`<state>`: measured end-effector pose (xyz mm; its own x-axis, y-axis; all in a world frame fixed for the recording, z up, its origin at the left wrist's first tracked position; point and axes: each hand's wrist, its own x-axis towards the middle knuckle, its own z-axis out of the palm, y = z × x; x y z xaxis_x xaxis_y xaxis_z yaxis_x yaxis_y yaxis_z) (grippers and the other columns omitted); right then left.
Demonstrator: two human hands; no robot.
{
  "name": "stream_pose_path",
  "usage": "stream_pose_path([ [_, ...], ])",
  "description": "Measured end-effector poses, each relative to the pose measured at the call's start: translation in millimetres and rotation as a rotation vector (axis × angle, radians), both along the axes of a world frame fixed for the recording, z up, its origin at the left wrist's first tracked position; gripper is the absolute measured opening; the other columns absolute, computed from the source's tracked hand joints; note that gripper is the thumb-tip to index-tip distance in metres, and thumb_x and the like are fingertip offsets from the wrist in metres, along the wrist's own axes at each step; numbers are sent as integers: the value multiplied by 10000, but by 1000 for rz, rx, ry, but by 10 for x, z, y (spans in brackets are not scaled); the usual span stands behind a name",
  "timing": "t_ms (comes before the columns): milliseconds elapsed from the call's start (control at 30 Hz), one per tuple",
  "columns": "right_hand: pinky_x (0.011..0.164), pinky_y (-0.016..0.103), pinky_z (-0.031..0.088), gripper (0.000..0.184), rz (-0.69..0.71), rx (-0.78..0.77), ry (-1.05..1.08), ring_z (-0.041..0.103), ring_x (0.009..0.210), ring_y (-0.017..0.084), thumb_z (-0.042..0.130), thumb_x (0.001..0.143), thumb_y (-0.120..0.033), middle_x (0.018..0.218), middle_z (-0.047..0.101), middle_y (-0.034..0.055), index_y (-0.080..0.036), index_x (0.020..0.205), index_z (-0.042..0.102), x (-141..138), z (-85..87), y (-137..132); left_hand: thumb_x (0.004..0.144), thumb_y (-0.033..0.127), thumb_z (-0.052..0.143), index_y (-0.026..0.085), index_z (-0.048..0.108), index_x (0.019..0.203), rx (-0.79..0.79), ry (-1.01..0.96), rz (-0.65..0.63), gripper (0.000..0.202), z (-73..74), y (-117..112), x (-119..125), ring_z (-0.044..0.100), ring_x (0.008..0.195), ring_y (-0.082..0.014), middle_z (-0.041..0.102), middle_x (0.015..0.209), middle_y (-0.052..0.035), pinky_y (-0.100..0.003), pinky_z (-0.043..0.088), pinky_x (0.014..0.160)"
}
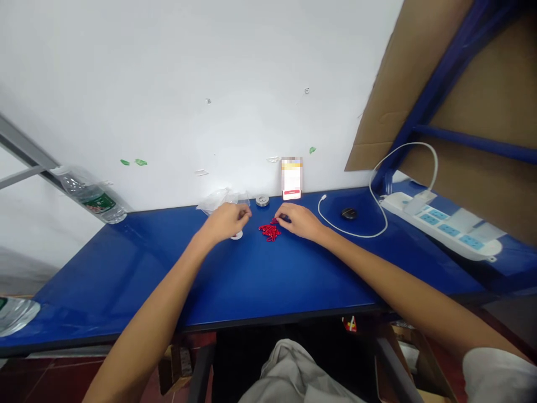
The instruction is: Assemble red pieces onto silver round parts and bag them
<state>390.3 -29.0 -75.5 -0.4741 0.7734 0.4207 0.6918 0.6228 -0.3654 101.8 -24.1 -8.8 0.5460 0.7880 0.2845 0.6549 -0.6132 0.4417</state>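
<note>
A small heap of red clips [269, 231] lies on the blue table [251, 280] between my two hands. My right hand [298, 220] rests just right of the heap, fingers curled and pinched at its upper edge on one red piece. My left hand [226, 220] sits left of the heap with its fingers closed; what they hold is too small to make out. A small white round part [237, 235] lies just under the left hand.
A phone [291, 179] leans on the wall behind the heap, beside a round metal piece [262, 200] and a clear plastic bag [218, 198]. A white cable [369, 224], a black disc [348, 212] and a power strip [444, 224] lie right. A water bottle [90, 196] leans at far left.
</note>
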Motion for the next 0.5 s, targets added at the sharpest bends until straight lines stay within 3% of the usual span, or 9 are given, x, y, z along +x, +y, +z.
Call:
stream_pose_path([
  [100, 829, 327, 540, 138, -1, -48, 165, 722, 902, 204, 637, 1001, -212, 1026, 788, 52, -225, 1051, 765, -39, 29, -20, 947, 258, 621, 220, 800, 1102, 58, -128, -47, 240, -222, -12, 222, 700, 723, -202, 808, 949, -67, -321, 516, 698],
  [200, 825, 345, 573, 143, 67, -221, 439, 746, 859, 201, 672, 1002, -336, 956, 798, 39, -225, 1041, 754, -109, 55, -44, 967, 314, 688, 228, 757, 1284, -8, -295, -107, 335, -360, -44, 350, 726, 803, -195, 803, 1104, -82, -310, 551, 704],
  [367, 766, 346, 625, 433, 178, -560, 932, 766, 799, 205, 874, 836, -572, 849, 782, 21, -222, 1010, 688, -252, 139, -163, 938, 443, 792, 180, 801, 1218, -318, -707, -106, 385, -417, -130, 481, 733, 795, -221, 791, 950, -100, -304, 574, 621],
  [500, 769, 312, 619, 510, 233, -695, 1045, 756, 776, 173, 938, 776, -574, 860, 792, 12, -231, 991, 629, -293, 217, -270, 898, 488, 845, 203, 854, 1151, -389, -855, -117, 381, -412, -192, 532, 708, 760, -198, 776, 935, -90, -287, 548, 574],
])
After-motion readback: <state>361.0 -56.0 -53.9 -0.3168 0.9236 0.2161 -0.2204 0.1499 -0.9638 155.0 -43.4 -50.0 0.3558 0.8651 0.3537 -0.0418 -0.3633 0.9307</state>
